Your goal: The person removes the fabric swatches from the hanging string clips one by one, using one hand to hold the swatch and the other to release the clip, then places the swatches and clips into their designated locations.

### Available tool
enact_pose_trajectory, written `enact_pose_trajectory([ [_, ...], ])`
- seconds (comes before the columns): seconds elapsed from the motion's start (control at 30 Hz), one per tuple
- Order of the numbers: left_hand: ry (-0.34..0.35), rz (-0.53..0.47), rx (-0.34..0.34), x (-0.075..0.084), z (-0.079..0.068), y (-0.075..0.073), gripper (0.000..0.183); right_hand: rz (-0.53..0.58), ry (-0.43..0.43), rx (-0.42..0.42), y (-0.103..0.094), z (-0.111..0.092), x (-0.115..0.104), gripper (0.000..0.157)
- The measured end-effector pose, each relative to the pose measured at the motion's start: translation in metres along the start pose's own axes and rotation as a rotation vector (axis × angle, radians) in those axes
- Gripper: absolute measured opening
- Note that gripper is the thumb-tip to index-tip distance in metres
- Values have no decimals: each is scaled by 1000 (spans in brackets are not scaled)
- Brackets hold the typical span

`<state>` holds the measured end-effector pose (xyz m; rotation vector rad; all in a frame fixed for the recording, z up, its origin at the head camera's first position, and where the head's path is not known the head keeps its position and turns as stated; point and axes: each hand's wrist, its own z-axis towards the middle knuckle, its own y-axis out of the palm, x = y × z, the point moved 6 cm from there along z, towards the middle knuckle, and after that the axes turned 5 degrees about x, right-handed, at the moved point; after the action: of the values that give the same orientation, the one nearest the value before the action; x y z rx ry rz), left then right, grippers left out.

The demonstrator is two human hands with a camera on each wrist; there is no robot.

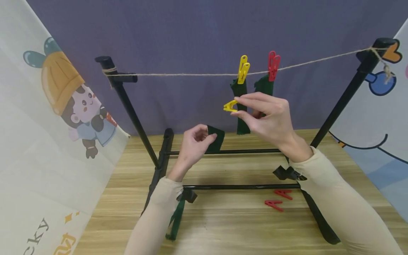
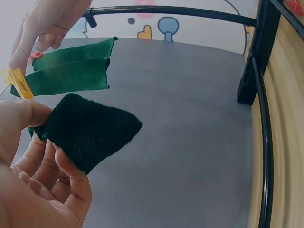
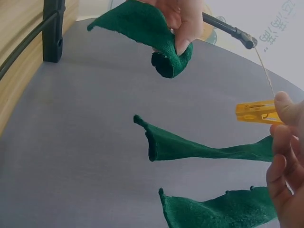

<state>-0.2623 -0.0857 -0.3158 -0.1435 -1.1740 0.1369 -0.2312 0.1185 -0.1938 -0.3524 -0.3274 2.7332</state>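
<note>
The left hand (image 1: 196, 142) pinches a dark green fabric strip (image 1: 217, 141); the right hand (image 1: 268, 112), higher up, pinches a yellow plastic clothespin (image 1: 230, 106). Behind the right hand, two green fabric strips (image 1: 243, 122) hang from a thin beige string (image 1: 185, 74).

a wood-grain table (image 1: 229, 226) bears a black rack (image 1: 240, 186) and two red clips (image 1: 271, 203).

Partly out of sight
Behind the right fingers (image 1: 255, 96), the lower part of the red-pegged cloth (image 1: 265, 85) is hidden; the right wrist view's bottom edge crops it too. Below the left fingers (image 1: 207, 141), a sleeve (image 1: 159, 205) covers part of a green strip (image 1: 173, 234).
</note>
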Motion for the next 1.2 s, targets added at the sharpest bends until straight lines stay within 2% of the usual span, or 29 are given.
enact_pose_trajectory([
  [0.23, -25, 15, 7, -7, -4, -1, 11, 4, 27, -17, 1, -8, 4, 33],
  [0.47, -98, 25, 33, -16, -10, -5, 13, 4, 54, -66, 3, -18, 8, 36],
  [0.7, -121, 19, -33, -19, -16, 1, 18, -9, 74, -94, 2, -28, 12, 36],
  [0.9, -115, 59, -33, -22, -19, 2, 17, -26, 81, -114, 1, -34, 13, 35],
  [1.2, -165, 53, -50, -36, -24, 5, 16, -50, 109, -124, -2, -48, 17, 37],
])
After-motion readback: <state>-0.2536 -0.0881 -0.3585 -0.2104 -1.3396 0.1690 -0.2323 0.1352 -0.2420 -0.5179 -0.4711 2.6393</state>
